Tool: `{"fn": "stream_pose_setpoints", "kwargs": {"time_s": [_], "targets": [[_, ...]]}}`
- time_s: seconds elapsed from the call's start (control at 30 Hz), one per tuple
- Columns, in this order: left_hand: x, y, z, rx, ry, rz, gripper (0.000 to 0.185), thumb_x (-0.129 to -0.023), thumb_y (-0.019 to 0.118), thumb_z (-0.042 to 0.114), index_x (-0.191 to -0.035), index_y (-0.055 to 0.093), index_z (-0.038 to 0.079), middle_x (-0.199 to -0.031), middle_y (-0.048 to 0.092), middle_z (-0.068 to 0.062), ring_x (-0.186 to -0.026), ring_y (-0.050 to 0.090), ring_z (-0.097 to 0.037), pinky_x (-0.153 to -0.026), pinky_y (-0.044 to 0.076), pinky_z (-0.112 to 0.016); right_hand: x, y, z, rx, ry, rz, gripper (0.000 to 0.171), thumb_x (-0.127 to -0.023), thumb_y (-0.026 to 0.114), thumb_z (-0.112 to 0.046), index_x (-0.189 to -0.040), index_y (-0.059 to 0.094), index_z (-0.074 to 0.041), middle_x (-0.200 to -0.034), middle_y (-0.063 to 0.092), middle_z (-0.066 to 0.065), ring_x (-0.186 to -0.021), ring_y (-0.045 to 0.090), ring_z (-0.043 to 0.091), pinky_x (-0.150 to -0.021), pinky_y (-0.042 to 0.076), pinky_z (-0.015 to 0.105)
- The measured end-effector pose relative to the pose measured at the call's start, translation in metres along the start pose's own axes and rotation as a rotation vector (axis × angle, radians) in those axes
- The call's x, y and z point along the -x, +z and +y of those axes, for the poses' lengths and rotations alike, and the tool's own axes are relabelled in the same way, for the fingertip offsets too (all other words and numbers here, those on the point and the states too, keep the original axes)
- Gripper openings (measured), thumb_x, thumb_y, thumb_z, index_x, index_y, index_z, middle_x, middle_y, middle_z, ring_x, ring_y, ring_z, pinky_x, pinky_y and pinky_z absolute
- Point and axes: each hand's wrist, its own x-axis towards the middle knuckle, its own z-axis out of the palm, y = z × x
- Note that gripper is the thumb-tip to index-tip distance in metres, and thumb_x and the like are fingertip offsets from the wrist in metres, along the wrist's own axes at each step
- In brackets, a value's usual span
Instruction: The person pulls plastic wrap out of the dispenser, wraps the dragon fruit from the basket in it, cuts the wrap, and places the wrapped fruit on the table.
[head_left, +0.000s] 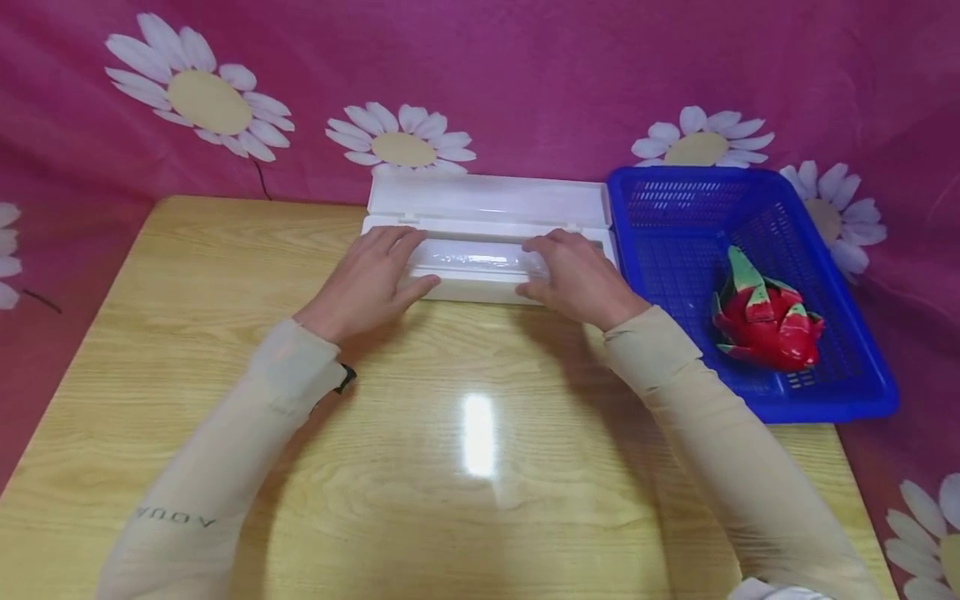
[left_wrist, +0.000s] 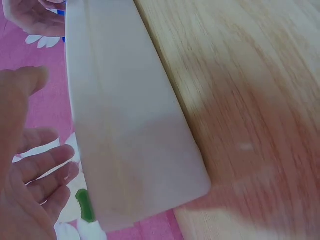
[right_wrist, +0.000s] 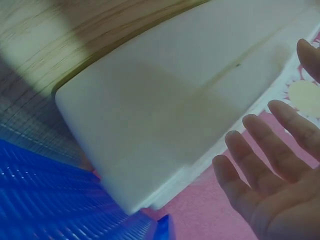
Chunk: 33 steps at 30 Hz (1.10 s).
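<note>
left hand [head_left: 370, 279] and right hand [head_left: 576, 277] on white dispenser box [head_left: 480, 242], fingers relaxed and flat, holding nothing, blue basket [head_left: 840, 400] beside

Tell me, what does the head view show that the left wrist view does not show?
Only the head view shows the blue basket with the dragon fruit in it, the open lid, and the right hand whole on the white box. Only the left wrist view shows a small green part at the box's end. Both show the box, the wooden table and the left hand.
</note>
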Motion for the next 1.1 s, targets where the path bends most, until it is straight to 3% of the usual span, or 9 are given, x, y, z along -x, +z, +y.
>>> {"fn": "stream_pose_setpoints", "kwargs": {"time_s": [0.3,0.53,0.7,0.87,1.1], "targets": [[-0.005,0.005,-0.001,0.001,-0.041,-0.09,0.072,-0.102,0.06,0.049,-0.156,0.041,0.005,-0.16,0.047,-0.015,-0.151,0.041,-0.033,-0.128,0.032,-0.049,-0.007,0.004,0.007,0.021,-0.032,-0.035,0.058,-0.089,0.079,-0.032,-0.136,0.062,-0.002,-0.134,0.064,0.024,-0.128,0.061,0.042,-0.11,0.047,0.054],[-0.012,0.006,-0.002,0.006,-0.038,-0.073,0.067,-0.104,0.057,0.047,-0.153,0.045,0.003,-0.155,0.053,-0.017,-0.146,0.047,-0.036,-0.125,0.037,-0.05,-0.011,0.001,0.011,0.047,-0.044,-0.067,0.058,-0.091,0.078,-0.03,-0.138,0.06,-0.001,-0.133,0.066,0.024,-0.127,0.062,0.04,-0.109,0.049,0.055],[-0.017,0.006,-0.003,0.015,-0.044,-0.092,0.06,-0.106,0.054,0.042,-0.152,0.047,0.003,-0.153,0.055,-0.017,-0.144,0.049,-0.038,-0.123,0.039,-0.051,-0.013,0.001,0.018,0.026,-0.066,-0.093,0.062,-0.094,0.075,-0.036,-0.142,0.058,0.0,-0.14,0.063,0.025,-0.135,0.057,0.041,-0.115,0.045,0.055],[-0.02,0.004,-0.004,0.027,-0.039,-0.094,0.052,-0.107,0.053,0.033,-0.148,0.052,0.001,-0.148,0.059,-0.019,-0.141,0.052,-0.038,-0.122,0.04,-0.051,-0.017,0.002,0.026,-0.01,-0.141,-0.049,0.045,-0.104,0.06,-0.027,-0.14,0.062,0.0,-0.133,0.069,0.023,-0.132,0.061,0.041,-0.115,0.045,0.053],[-0.025,0.001,-0.005,0.039,-0.016,-0.083,0.04,-0.107,0.054,0.025,-0.139,0.062,0.002,-0.138,0.068,-0.018,-0.133,0.059,-0.037,-0.118,0.044,-0.051,-0.017,0.002,0.027,0.061,-0.166,0.018,0.029,-0.1,0.063,-0.013,-0.126,0.072,-0.004,-0.117,0.076,0.019,-0.113,0.071,0.041,-0.098,0.055,0.055]]}}
